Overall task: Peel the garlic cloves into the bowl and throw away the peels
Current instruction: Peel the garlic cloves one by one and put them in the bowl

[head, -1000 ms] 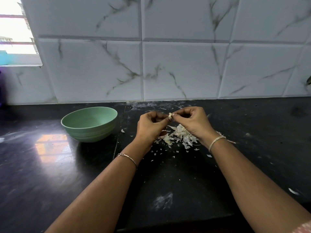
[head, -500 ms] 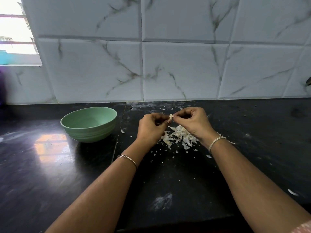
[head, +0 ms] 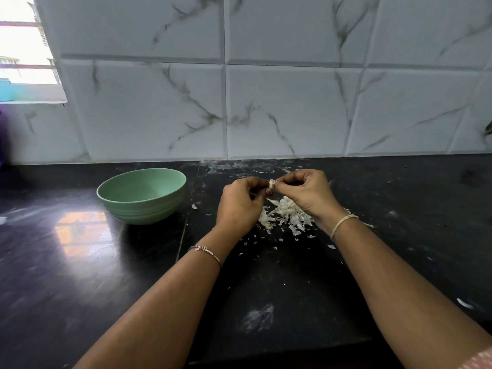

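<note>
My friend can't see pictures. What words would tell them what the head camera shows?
A person's left hand and right hand pinch a garlic clove between them, above a pile of white peels on a black counter. A green bowl stands to the left, apart from the pile.

Beneath the left hand (head: 239,206) and the right hand (head: 306,193) we see a glossy black stone countertop (head: 399,209). Its straight seam (head: 183,230) runs toward us just left of the left hand. Beyond both hands rises a wall of white marble-veined tiles (head: 292,110). Far to the left of the left hand we note a bright window (head: 24,54), with an orange reflection (head: 80,235) on the stone. Nearer us than the hands lies a pale powdery smudge (head: 259,315).
</note>
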A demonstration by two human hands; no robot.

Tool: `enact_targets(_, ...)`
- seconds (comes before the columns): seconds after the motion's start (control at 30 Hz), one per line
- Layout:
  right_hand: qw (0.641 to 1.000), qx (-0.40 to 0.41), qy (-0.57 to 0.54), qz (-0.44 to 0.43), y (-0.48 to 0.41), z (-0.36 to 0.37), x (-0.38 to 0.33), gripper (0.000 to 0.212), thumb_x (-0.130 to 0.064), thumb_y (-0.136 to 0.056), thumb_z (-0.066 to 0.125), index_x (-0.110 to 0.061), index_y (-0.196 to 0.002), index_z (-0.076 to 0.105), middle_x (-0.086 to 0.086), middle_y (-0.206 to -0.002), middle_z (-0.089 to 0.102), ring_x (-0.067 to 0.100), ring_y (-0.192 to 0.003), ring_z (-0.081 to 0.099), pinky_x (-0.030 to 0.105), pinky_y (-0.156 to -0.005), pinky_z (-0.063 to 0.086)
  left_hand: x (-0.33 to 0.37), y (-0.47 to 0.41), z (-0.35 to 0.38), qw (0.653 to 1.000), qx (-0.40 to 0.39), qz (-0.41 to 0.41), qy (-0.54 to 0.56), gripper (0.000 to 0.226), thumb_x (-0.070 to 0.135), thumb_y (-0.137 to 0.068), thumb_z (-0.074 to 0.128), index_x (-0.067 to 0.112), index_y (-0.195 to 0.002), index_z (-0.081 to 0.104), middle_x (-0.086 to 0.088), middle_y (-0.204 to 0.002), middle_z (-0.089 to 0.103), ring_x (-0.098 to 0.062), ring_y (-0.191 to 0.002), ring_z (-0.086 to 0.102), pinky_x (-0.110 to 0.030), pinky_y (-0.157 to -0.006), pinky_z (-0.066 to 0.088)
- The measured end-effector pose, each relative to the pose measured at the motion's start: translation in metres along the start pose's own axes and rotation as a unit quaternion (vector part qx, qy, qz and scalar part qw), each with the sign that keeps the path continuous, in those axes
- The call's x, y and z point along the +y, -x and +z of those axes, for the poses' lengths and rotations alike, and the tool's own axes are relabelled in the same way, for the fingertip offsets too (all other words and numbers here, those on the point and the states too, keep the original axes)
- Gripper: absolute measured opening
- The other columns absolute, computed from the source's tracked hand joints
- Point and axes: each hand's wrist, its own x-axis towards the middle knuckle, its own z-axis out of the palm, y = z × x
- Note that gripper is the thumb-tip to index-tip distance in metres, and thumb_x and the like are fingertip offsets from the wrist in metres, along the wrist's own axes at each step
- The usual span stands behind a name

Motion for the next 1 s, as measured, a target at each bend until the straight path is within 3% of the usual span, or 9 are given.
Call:
enact_targets(0.27, 1.000, -0.004, -0.019, 0.007, 0.002, 0.001, -0.003, 0.016, -0.001, -0.075, 0.077, -0.014, -0.066, 0.073, 0.001, -0.068, 0.071, 0.003, -0.063, 0.065, 0.014, -0.063, 0.052, 0.001, 0.000, 0.000, 1.000, 0.007, 0.007, -0.005, 0.012, 0.022, -0.088, 0.071, 0.022, -0.100, 0.075, 0.017, -0.078, 0.066, -0.003, -0.077, 0.065, -0.026, -0.075, 0.055)
enact_targets(0.53, 0.999, -0.008, -0.040, 0.010, 0.002, 0.001, -0.004, 0.010, -0.002, -0.076, 0.078, -0.010, -0.072, 0.074, 0.003, -0.072, 0.072, 0.002, -0.065, 0.067, 0.012, -0.063, 0.051, 0.000, -0.002, -0.001, 1.000, 0.008, -0.004, 0.021, 0.013, 0.020, -0.087, 0.072, 0.019, -0.099, 0.076, 0.016, -0.075, 0.068, -0.001, -0.073, 0.064, -0.017, -0.071, 0.051)
enact_targets(0.73, 0.998, -0.005, -0.051, 0.035, 0.002, 0.001, -0.003, 0.005, -0.003, -0.076, 0.078, -0.004, -0.078, 0.074, 0.009, -0.077, 0.074, 0.012, -0.072, 0.071, 0.017, -0.069, 0.056, 0.002, -0.001, 0.003, 1.000, -0.001, 0.001, 0.007, 0.018, 0.015, -0.090, 0.068, 0.020, -0.105, 0.075, 0.013, -0.082, 0.070, 0.004, -0.070, 0.061, -0.013, -0.071, 0.050)
enact_targets(0.9, 0.993, 0.005, -0.091, 0.077, 0.004, 0.002, -0.008, 0.005, 0.004, -0.076, 0.076, 0.002, -0.079, 0.072, 0.007, -0.070, 0.070, 0.004, -0.059, 0.066, 0.010, -0.056, 0.049, 0.003, 0.000, 0.003, 1.000, 0.000, -0.001, 0.020, 0.019, 0.013, -0.089, 0.068, 0.020, -0.105, 0.075, 0.017, -0.079, 0.067, 0.006, -0.072, 0.062, -0.010, -0.071, 0.051)
enact_targets(1.0, 0.989, 0.006, -0.109, 0.097, 0.004, 0.003, -0.010, 0.008, 0.006, -0.076, 0.075, -0.001, -0.076, 0.071, -0.004, -0.057, 0.067, -0.003, -0.049, 0.061, 0.007, -0.047, 0.042, 0.004, 0.000, 0.002, 0.997, 0.010, -0.026, 0.073, 0.018, 0.012, -0.087, 0.070, 0.017, -0.103, 0.075, 0.012, -0.080, 0.071, 0.000, -0.071, 0.065, -0.020, -0.074, 0.056)
